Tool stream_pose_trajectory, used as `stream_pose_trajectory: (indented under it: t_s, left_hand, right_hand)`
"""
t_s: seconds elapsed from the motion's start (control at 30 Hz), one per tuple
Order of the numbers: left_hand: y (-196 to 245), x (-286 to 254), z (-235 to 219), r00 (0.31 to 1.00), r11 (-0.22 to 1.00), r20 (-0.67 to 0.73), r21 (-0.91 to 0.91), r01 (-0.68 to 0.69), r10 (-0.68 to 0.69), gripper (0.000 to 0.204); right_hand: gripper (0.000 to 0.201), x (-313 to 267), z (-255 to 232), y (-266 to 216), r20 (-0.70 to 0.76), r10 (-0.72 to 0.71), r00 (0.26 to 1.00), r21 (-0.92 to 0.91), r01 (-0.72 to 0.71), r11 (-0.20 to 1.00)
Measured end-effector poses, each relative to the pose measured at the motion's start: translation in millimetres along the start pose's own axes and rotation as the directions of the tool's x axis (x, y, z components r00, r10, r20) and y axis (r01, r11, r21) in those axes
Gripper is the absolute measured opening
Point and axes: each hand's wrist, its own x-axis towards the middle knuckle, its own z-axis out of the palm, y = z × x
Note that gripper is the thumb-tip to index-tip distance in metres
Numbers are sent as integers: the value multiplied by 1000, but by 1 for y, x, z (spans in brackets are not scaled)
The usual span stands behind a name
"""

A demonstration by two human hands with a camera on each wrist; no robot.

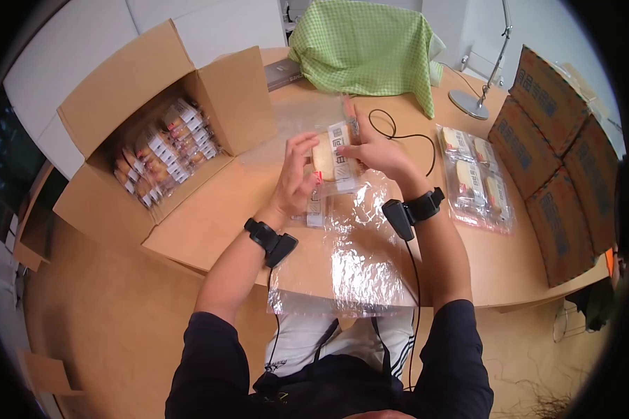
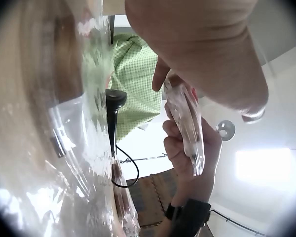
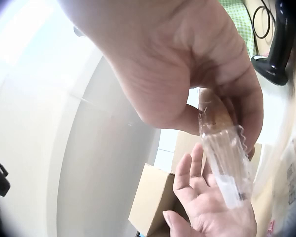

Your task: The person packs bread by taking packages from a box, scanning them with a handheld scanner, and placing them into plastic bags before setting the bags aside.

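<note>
My right hand [image 1: 386, 155] grips a bread roll in a clear wrapper [image 1: 323, 159] with dark print, thumb on its front face. In the right wrist view, the fingers of that hand pinch the wrapped roll [image 3: 218, 123] from above. Beside its left edge is my left hand [image 1: 293, 180], its fingers loosely spread. The right wrist view shows the left palm [image 3: 212, 207] facing up behind the wrapper's lower end. Below the hands, another clear packet [image 1: 315, 211] lies on the table, partly covered. A shiny clear plastic sheet [image 1: 360, 262] spreads toward the table's front edge.
An open cardboard box [image 1: 234, 94] at the left holds many wrapped baked goods. Clear bags of wrapped rolls [image 1: 470, 183] lie at the right, before stacked brown cartons [image 1: 548, 167]. Behind are a green checked cloth [image 1: 363, 45], a black cable [image 1: 432, 150] and a lamp base [image 1: 468, 103].
</note>
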Motion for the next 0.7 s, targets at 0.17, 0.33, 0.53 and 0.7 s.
stream_pose_trajectory:
  t_s: [0.17, 0.33, 0.53, 0.7]
  left_hand:
    - [-12, -3, 0, 985, 932, -32, -330, 150, -170, 46]
    - [-6, 1, -6, 914, 937, 328, -171, 305, -238, 33]
    - [71, 15, -8, 623, 996, 779, 88, 6, -73, 35]
    - [146, -34, 3, 462, 907, 881, 274, -319, -104, 55]
  right_hand:
    - [81, -43, -4, 17, -70, 25, 997, -132, -34, 991]
    - [43, -139, -25, -9, 9, 241, 970, 11, -242, 970]
    - [33, -241, -18, 14, 118, 308, 944, 279, -329, 902]
    - [47, -284, -2, 28, 260, 307, 916, 481, -398, 781]
